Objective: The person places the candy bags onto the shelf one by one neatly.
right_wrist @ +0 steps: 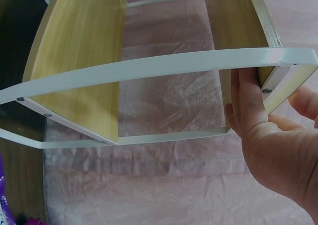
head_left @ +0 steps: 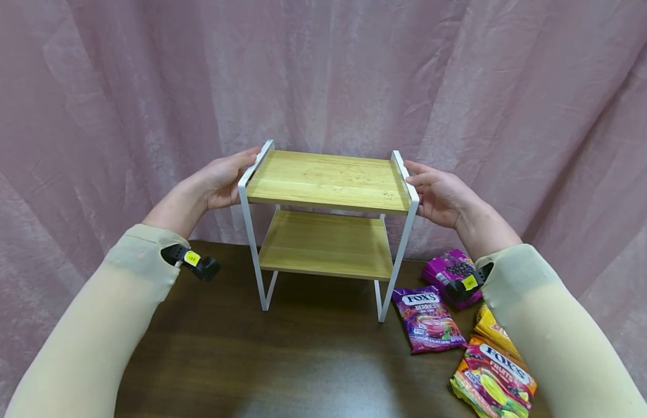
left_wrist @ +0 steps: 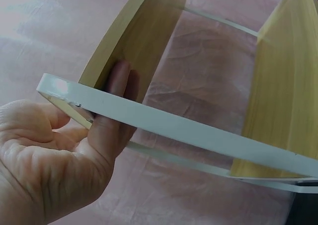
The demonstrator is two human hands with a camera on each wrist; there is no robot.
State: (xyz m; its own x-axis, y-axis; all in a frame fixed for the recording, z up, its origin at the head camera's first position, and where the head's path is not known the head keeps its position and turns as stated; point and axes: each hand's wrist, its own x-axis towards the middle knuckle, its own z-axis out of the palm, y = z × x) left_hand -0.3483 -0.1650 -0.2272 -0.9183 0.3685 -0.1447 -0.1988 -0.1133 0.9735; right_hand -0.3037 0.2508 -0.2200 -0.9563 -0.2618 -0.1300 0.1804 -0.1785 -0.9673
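Observation:
A two-tier shelf rack (head_left: 328,180) with light wood boards and a white metal frame is upright in the middle of the head view. My left hand (head_left: 226,177) grips its top left side. In the left wrist view, the fingers (left_wrist: 107,130) reach through the white frame (left_wrist: 149,115) and under the top board. On the opposite side, my right hand (head_left: 440,194) holds the top right edge. The right wrist view has those fingers (right_wrist: 251,103) passing behind the frame (right_wrist: 164,66) to the underside of the top board. The lower board (head_left: 325,244) has nothing on it.
Right of the rack on the dark wooden table (head_left: 302,360) lie a purple berries candy bag (head_left: 430,322), a magenta bag (head_left: 448,270), a yellow bag (head_left: 492,328) and a fruits candy bag (head_left: 495,380). A pink curtain (head_left: 323,75) hangs close behind the rack.

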